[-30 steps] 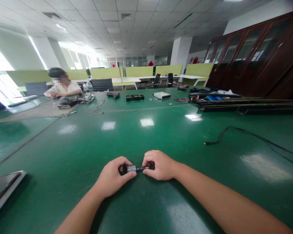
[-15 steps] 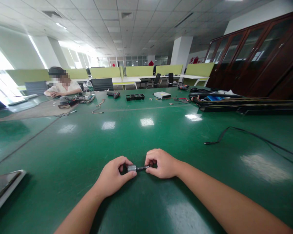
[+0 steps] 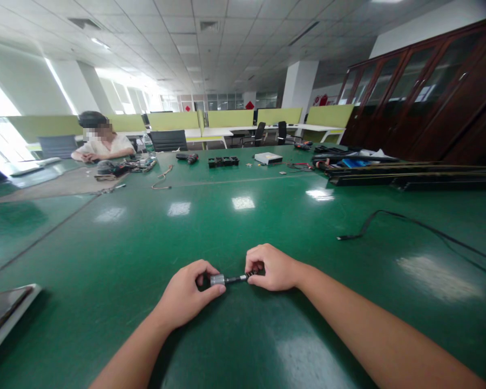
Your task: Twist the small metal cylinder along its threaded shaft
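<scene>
Low over the green table [image 3: 202,232], my left hand [image 3: 190,294] pinches a short silver cylinder [image 3: 217,280] between thumb and fingers. A thin dark shaft [image 3: 235,279] runs from the cylinder to the right, with a shiny metal tip. At that tip my right hand [image 3: 273,268] is closed in a pinch on a small dark ribbed piece [image 3: 251,274], mostly covered by the fingers. The ribbed piece and the shaft's end meet or nearly meet; I cannot tell whether they are joined.
A black flat cable [image 3: 383,212] lies to the right. At the left edge is a white-rimmed flat panel [image 3: 22,308]. Farther back are a power drill [image 3: 188,158], a black part [image 3: 223,161], a white box [image 3: 268,158] and long black rails [image 3: 389,175]. Another person [image 3: 105,145] sits at the far left.
My right hand has shifted slightly right and up, so more of the shaft's shiny end and the dark ribbed piece shows. My left hand holds nearly still.
</scene>
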The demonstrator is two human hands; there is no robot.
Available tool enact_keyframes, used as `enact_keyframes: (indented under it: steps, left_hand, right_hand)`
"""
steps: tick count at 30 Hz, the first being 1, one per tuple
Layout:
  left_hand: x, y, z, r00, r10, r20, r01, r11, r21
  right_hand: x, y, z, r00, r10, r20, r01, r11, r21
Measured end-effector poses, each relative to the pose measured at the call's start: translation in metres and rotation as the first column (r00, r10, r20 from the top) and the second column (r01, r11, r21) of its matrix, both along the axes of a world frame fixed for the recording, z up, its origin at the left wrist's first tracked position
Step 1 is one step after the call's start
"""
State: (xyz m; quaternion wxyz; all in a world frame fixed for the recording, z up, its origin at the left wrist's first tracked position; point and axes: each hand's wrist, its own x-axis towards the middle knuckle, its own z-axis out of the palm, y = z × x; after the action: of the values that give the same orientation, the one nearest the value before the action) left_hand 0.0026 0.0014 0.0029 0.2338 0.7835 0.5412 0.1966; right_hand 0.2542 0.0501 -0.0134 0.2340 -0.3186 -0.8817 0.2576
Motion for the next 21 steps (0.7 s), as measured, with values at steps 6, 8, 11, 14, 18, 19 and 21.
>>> enact_keyframes:
  steps: [6,8,11,14,18,19,21]
  left_hand:
    - [0.000,0.001,-0.001,1.000,-0.003,0.008,0.003,1.000,0.007]
    - [0.001,0.001,-0.001,1.000,0.000,0.004,0.000,1.000,0.011]
    - [0.002,0.002,-0.002,1.000,-0.006,0.013,0.006,1.000,0.020]
    - [0.001,0.003,-0.003,1.000,-0.011,0.029,0.010,1.000,0.021]
    - [0.000,0.003,-0.005,0.999,0.000,0.034,-0.001,1.000,0.018]
    - [0.000,0.003,-0.006,1.000,0.002,0.030,-0.003,1.000,0.018]
    - [0.001,0.003,-0.006,1.000,0.008,0.019,-0.008,1.000,0.020]
  right_hand:
    - [-0.007,-0.003,0.000,1.000,0.000,-0.013,0.000,1.000,0.003]
    - [-0.015,-0.007,0.000,0.998,-0.036,-0.052,0.036,0.999,-0.005]
    - [-0.026,-0.016,0.000,0.989,-0.008,-0.148,-0.002,0.998,-0.066]
    - [-0.030,-0.019,0.000,0.986,0.031,-0.163,-0.047,0.995,-0.093]
    - [-0.025,-0.015,-0.002,0.990,-0.027,-0.135,0.020,0.998,-0.054]
    - [-0.024,-0.014,-0.002,0.992,-0.033,-0.118,0.029,0.999,-0.041]
    - [-0.023,-0.012,-0.003,0.996,-0.031,-0.084,0.029,0.999,-0.021]
